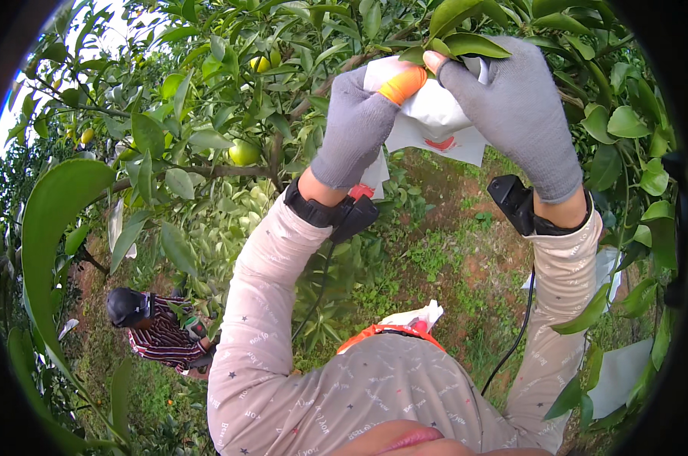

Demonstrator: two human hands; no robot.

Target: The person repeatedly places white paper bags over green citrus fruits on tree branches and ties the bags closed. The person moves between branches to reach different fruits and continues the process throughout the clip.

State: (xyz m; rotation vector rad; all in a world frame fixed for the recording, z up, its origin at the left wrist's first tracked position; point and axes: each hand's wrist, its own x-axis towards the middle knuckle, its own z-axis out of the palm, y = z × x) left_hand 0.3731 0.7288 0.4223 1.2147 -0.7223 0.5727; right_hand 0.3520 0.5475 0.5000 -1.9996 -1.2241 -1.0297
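Note:
A white paper fruit bag (435, 117) with a red print hangs among the leaves at the top of the head view. My left hand (358, 117), in a grey fingerless glove with an orange covering on the thumb, grips the bag's upper left side. From the right, my right hand (512, 114) in a matching glove pinches the bag's top edge beside a twig. Green leaves (469, 44) cover part of that thumb and the bag's mouth. Whatever is inside the bag is hidden. Behind my left wrist hangs another white paper piece (376, 174) with red print.
A branch (218, 171) with a green citrus fruit (244, 153) crosses on the left. A large leaf (42, 228) stands close. Lower left is a person in a striped shirt (161, 330). White paper bags (418, 316) sit at my orange waist pouch (358, 337). Black cables (512, 359) trail from wrist devices.

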